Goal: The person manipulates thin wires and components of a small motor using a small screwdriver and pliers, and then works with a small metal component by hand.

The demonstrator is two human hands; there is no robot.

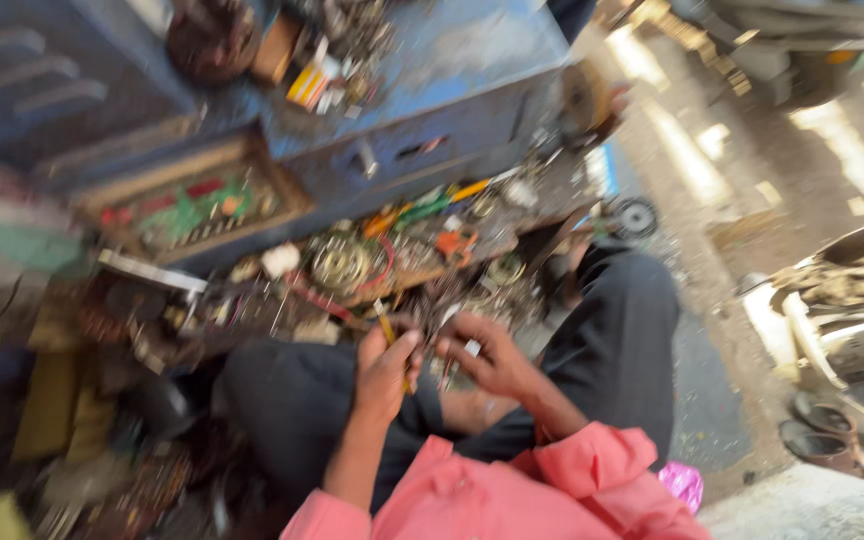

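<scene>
Cluttered blue counter ahead; below it my left hand pinches a yellow screwdriver, right hand pinching a small white part.

Whole view motion-blurred; small white bit in right hand too blurred to ID.

A blue metal cabinet stands behind a wooden tray (both blurred), scooter alongside.
</scene>
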